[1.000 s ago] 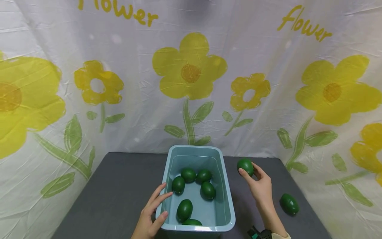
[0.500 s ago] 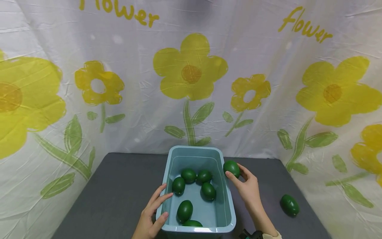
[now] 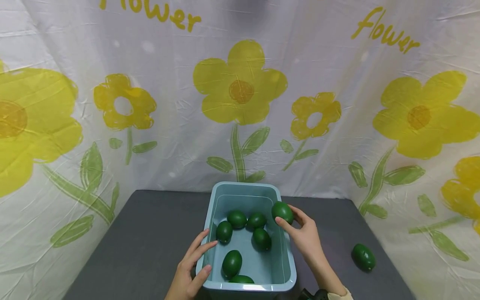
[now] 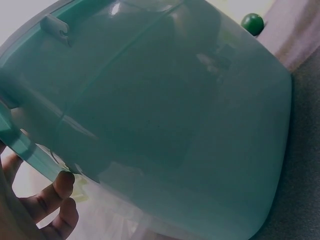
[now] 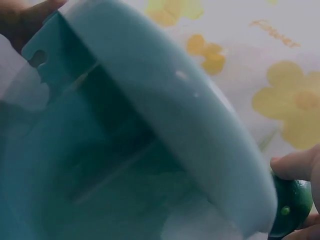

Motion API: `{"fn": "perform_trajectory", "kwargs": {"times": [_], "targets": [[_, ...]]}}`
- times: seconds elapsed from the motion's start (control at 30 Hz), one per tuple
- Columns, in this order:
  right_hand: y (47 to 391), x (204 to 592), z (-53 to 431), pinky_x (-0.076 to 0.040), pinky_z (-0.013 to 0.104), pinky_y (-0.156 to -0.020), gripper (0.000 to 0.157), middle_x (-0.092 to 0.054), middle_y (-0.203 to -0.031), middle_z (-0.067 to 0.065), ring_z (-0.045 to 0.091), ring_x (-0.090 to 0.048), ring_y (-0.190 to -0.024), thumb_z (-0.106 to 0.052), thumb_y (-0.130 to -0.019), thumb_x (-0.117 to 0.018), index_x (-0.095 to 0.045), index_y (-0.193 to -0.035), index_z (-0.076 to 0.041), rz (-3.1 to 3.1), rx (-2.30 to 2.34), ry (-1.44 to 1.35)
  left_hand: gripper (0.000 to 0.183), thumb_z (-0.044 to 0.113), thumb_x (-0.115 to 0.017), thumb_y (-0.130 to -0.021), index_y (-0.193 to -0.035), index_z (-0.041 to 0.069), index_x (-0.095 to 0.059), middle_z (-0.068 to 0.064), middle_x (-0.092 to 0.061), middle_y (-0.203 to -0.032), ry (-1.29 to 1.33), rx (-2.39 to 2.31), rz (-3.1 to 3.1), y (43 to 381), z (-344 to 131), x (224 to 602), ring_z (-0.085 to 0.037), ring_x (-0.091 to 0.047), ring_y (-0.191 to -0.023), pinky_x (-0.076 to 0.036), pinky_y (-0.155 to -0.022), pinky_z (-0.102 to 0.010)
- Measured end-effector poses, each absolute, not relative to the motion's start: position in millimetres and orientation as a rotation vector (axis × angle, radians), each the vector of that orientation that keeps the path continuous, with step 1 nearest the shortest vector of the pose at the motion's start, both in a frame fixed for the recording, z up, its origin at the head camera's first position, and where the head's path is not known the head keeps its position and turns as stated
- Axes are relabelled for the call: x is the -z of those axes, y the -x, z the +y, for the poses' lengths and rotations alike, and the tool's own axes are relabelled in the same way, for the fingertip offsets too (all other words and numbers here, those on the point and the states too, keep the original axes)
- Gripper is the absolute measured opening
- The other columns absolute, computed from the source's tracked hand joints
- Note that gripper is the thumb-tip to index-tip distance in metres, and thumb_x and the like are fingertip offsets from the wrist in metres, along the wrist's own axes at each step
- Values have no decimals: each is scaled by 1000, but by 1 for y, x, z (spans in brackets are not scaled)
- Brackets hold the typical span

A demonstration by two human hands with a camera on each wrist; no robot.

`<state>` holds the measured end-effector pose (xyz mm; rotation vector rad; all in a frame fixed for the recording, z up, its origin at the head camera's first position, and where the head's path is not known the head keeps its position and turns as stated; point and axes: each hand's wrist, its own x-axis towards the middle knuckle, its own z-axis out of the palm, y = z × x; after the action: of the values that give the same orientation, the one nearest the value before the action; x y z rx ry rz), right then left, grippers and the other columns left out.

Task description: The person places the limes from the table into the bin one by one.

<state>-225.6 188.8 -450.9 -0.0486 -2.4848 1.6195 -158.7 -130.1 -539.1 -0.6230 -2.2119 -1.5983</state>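
In the head view, a light blue plastic bin (image 3: 290, 266) stands at the middle of the table, with several dark green avocados (image 3: 232, 263) inside. My left hand (image 3: 190, 266) holds the bin's near left rim, its thumb and a finger reaching over the edge. In the left wrist view, other fingertips (image 4: 64, 185) lie outside, below the rim. My right hand (image 3: 305, 234) grips another avocado (image 3: 282, 212) between thumb and fingers, over the bin's right rim. The right wrist view catches this avocado (image 5: 290, 206) at the picture's edge, a pale stem spot on it.
One more avocado (image 3: 363, 257) lies on the dark grey table (image 3: 150, 233), to the right of my right forearm. A white curtain (image 3: 168, 146) with yellow flowers hangs behind the table and along both sides.
My right hand has carried its avocado leftward, from beside the bin to over its right rim. The left hand and the other avocados stay put.
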Motion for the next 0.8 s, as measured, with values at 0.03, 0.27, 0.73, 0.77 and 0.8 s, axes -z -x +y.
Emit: {"fn": "perform_trajectory", "kwargs": {"times": [0.03,0.27,0.73,0.77,0.8], "targets": [[226,451,188,-48,60,-105,70,-64,-146,17,36,-55,-139,-38,-93,-83,-58,-151,-8,-2495,-1613,34,51,4,-60,-100,-147,23,-63,-12,-39,-167,636,1586,-2210,159,-130,539,-2,-43,-143,-61,-88,-41],[228,451,183,-59,42,-85,73,-68,-141,15,37,-61,-133,-33,-91,-86,-57,-152,-8,-2552,-1500,-53,51,4,-59,-100,-148,22,-63,-12,-39,-167,667,1572,-2204,159,-131,539,-2,-43,-142,-61,-88,-39],[224,452,195,-36,23,-47,65,-69,-137,16,5,-29,-40,-27,-90,-88,-61,-147,-14,-2511,-1552,-13,52,3,-61,-99,-147,21,-63,-16,-42,-165,690,1490,-2200,160,-131,538,-4,-45,-143,-58,-92,-36],[224,452,197,-37,23,-48,64,-69,-137,16,5,-29,-41,-27,-90,-88,-62,-147,-15,-2506,-1548,-8,52,2,-61,-99,-147,20,-63,-16,-42,-165,693,1495,-2196,160,-131,538,-5,-45,-143,-59,-91,-36],[223,453,199,-37,23,-48,64,-70,-137,15,5,-28,-41,-27,-90,-88,-62,-146,-15,-2501,-1540,-2,51,2,-61,-99,-147,20,-63,-15,-41,-165,688,1513,-2196,159,-131,538,-5,-46,-142,-59,-90,-37]]}}
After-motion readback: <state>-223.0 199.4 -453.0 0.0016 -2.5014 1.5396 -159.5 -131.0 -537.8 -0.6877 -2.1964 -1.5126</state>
